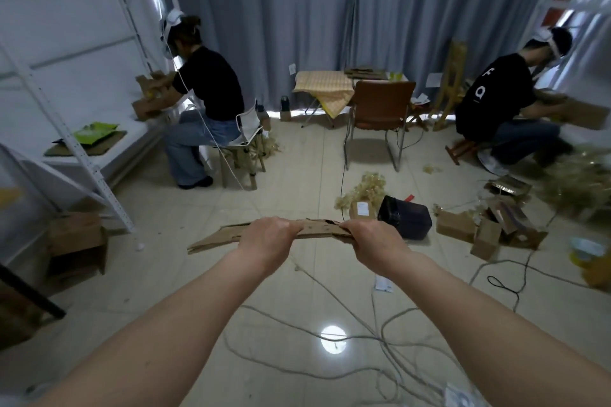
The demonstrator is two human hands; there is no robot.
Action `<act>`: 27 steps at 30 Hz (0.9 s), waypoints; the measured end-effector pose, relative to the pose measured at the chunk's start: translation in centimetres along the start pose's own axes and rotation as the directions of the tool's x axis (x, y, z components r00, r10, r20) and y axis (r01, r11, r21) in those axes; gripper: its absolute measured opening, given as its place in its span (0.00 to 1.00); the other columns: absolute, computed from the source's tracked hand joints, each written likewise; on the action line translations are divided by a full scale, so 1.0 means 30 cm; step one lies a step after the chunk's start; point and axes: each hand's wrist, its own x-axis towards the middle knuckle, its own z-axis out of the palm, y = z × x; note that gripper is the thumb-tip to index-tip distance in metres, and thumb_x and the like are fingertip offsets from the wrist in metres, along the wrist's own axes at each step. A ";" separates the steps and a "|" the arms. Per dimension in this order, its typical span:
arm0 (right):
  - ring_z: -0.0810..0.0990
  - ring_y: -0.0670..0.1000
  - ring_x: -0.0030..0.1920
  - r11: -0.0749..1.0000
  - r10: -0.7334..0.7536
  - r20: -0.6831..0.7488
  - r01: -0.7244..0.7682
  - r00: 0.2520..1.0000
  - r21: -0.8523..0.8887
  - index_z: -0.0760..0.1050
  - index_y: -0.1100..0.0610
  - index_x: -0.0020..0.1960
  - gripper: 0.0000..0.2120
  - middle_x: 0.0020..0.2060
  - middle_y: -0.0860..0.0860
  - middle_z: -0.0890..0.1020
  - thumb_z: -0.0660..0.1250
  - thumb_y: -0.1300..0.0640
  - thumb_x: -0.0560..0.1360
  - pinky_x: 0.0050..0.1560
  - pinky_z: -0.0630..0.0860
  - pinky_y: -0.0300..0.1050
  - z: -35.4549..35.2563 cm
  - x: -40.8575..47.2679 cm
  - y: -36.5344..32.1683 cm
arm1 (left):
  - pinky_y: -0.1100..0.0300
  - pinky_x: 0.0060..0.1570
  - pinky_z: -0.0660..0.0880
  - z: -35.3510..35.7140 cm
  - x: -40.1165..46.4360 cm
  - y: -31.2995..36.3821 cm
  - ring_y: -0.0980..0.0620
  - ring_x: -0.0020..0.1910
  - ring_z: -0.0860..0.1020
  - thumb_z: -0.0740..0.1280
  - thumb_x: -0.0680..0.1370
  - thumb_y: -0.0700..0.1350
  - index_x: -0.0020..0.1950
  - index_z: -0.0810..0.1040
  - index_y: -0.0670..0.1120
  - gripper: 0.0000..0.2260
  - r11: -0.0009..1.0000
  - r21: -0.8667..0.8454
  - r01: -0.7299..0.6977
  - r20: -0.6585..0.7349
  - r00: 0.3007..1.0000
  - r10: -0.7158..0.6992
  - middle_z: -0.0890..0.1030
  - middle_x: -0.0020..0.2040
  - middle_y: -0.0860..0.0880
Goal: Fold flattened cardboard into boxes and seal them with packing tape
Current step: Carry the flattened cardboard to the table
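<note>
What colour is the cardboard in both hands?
Plain brown flattened cardboard, seen in the head view.

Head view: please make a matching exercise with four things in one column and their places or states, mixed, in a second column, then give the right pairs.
Things:
1. cardboard
2. brown chair
3. black bag
4. green packet

Places or states:
A. on the white shelf at the left
B. on the floor, beyond the right hand
C. held flat by both hands, left hand included
D. empty, standing before the curtain

Pairs: 1-C, 2-D, 3-B, 4-A
</note>
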 end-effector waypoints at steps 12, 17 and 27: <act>0.79 0.59 0.44 0.999 -0.042 -0.113 0.041 0.993 -0.012 0.74 0.58 0.56 0.14 0.46 0.56 0.81 0.57 0.68 0.74 0.43 0.76 0.53 -0.101 0.653 0.224 | 0.56 0.44 0.70 -0.077 0.696 -0.080 0.46 0.55 0.78 0.62 0.80 0.46 0.63 0.75 0.53 0.12 0.983 -0.149 0.111 -0.075 0.990 -0.124 0.81 0.56 0.50; 0.80 0.58 0.47 0.994 -0.098 -0.087 0.102 0.991 0.036 0.75 0.52 0.59 0.16 0.47 0.53 0.82 0.62 0.64 0.74 0.45 0.76 0.52 -0.074 0.894 0.339 | 0.54 0.46 0.71 -0.028 0.966 -0.163 0.45 0.56 0.78 0.58 0.79 0.38 0.65 0.76 0.58 0.20 0.990 -0.119 0.071 -0.035 0.997 -0.076 0.81 0.56 0.48; 0.78 0.51 0.46 0.957 0.046 0.063 -0.062 0.997 0.285 0.79 0.50 0.48 0.09 0.42 0.48 0.80 0.64 0.62 0.76 0.49 0.76 0.52 0.006 1.583 0.601 | 0.56 0.48 0.73 0.078 1.604 -0.581 0.49 0.54 0.77 0.60 0.77 0.34 0.63 0.77 0.63 0.26 0.949 -0.314 0.036 0.012 0.999 -0.034 0.82 0.55 0.52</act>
